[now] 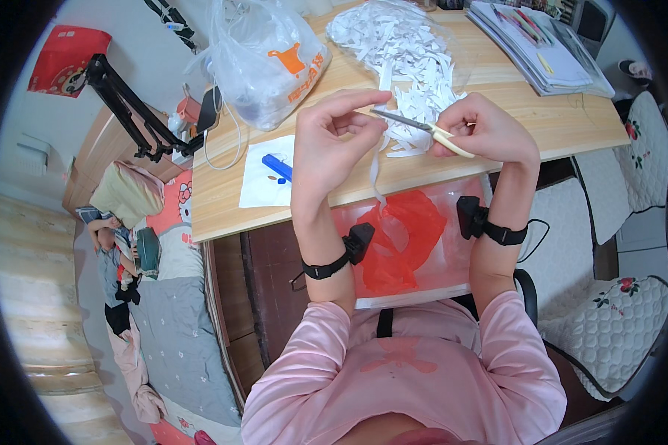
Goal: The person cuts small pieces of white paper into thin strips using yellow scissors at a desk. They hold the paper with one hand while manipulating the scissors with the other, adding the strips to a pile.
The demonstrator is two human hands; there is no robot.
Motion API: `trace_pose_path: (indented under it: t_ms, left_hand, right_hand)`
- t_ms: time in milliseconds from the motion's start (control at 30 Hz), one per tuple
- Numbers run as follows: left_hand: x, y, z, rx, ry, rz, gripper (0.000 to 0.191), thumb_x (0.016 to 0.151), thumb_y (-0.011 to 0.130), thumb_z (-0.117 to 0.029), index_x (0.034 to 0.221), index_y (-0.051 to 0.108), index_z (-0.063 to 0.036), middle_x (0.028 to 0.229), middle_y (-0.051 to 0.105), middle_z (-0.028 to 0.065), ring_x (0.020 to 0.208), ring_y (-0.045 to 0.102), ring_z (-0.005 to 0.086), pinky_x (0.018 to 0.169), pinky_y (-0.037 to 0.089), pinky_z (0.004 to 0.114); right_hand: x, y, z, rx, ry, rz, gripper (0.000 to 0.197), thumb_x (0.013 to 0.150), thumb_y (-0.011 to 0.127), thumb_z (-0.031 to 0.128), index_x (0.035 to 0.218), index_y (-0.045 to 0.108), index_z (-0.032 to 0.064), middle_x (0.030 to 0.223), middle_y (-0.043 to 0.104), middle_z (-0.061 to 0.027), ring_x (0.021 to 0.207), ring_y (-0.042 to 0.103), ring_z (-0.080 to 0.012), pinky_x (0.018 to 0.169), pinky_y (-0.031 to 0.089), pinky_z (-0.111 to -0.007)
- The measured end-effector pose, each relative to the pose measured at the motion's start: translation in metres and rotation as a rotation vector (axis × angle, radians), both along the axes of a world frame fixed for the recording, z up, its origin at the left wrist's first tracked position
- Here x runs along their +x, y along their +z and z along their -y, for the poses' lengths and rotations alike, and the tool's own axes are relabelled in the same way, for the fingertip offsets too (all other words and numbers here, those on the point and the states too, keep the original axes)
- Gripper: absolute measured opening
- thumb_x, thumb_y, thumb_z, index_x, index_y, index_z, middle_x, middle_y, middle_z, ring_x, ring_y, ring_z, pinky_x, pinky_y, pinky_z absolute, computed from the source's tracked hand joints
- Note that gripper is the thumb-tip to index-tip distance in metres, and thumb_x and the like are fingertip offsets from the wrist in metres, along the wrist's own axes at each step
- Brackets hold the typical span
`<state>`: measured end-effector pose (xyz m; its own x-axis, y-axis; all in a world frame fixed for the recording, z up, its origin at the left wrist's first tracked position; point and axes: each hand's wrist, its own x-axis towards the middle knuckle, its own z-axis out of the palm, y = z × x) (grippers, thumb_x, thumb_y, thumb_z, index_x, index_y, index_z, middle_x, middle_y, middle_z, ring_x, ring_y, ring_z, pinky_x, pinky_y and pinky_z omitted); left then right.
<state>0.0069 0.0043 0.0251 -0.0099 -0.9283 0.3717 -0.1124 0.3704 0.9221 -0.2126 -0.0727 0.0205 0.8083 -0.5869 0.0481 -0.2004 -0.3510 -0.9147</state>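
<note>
My left hand point(331, 133) pinches a narrow white strip point(374, 173) between thumb and fingers above the table's front edge. The strip dangles towards a red plastic bag point(426, 219) lying in a clear plastic box point(417, 300) at my lap. In my right hand point(487, 128) is a pair of scissors point(409, 120) with cream handles. Its blades point left, and their tips reach the strip near my left fingertips; whether they touch it is hard to tell. Behind both hands, many cut white strips point(406, 55) spill from a transparent bag onto the wooden table point(495, 117).
A filled white plastic bag point(267, 67) stands at the back left. A blue tool point(277, 167) lies on a white sheet point(256, 192), near a cable point(239, 150). Stacked papers with pens point(540, 61) occupy the right corner. A person point(111, 261) lies on the bed.
</note>
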Motion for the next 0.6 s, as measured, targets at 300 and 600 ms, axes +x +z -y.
trace_pose_path:
  t_ms: [300, 600]
  left_hand:
    - [-0.008, 0.002, -0.003, -0.032, -0.088, -0.009, 0.034, 0.071, 0.06, 0.012, 0.104, 0.062, 0.0043, 0.106, 0.061, 0.0144, 0.078, 0.064, 0.0131, 0.067, 0.05, 0.02]
    - [-0.009, 0.0, -0.003, -0.018, -0.142, 0.066, 0.033, 0.071, 0.062, 0.011, 0.104, 0.062, 0.0041, 0.103, 0.063, 0.0119, 0.075, 0.062, 0.0095, 0.068, 0.049, 0.02]
  right_hand:
    - [0.034, 0.001, -0.002, 0.023, -0.309, 0.504, 0.015, 0.082, 0.063, 0.012, 0.085, 0.066, -0.0025, 0.065, 0.057, 0.0012, 0.056, 0.046, -0.0026, 0.05, 0.036, -0.017]
    - [0.037, 0.001, -0.005, 0.019, -0.37, 0.588, 0.017, 0.076, 0.071, 0.014, 0.081, 0.066, -0.0005, 0.063, 0.057, 0.0013, 0.054, 0.047, -0.0024, 0.048, 0.035, -0.016]
